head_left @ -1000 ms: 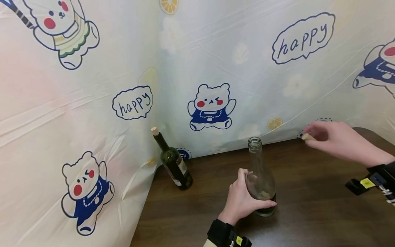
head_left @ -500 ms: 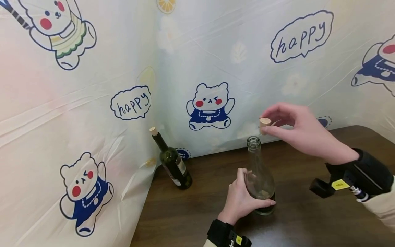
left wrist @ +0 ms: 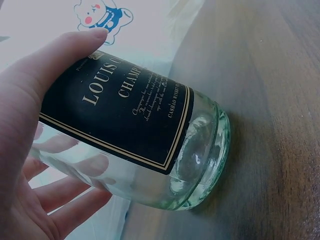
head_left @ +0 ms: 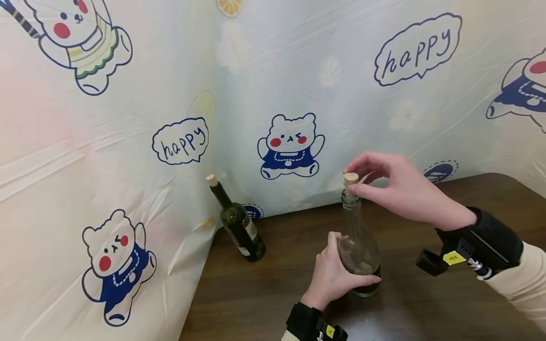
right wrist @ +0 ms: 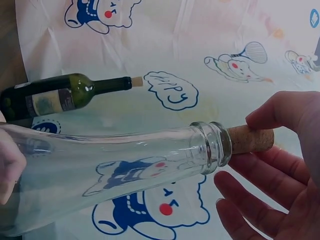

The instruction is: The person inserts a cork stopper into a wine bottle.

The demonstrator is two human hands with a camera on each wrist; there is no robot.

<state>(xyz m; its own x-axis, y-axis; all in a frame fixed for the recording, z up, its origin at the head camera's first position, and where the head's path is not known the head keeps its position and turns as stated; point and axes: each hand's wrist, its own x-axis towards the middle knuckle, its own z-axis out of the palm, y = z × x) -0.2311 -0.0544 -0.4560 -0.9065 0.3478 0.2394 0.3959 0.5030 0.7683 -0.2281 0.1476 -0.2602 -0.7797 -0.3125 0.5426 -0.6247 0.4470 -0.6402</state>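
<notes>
A clear glass bottle [head_left: 360,251] with a dark label [left wrist: 135,105] stands upright on the wooden table. My left hand [head_left: 334,277] grips its lower body, thumb across the label and fingers round the far side. At the bottle's mouth, my right hand [head_left: 398,189] pinches a cork [right wrist: 252,139] between thumb and fingers. In the right wrist view the cork's lower end sits at the rim, most of it standing out above the glass. How deep it reaches inside I cannot tell.
A green wine bottle [head_left: 243,229] with a cork in its neck stands upright at the table's back left. Behind the brown table [head_left: 256,303] hangs a pale sheet [head_left: 273,71] printed with cartoon bears, which also covers the left side.
My right hand has come in from the right with the cork and lowered it onto the clear bottle's mouth. The left hand and both bottles have stayed in place.
</notes>
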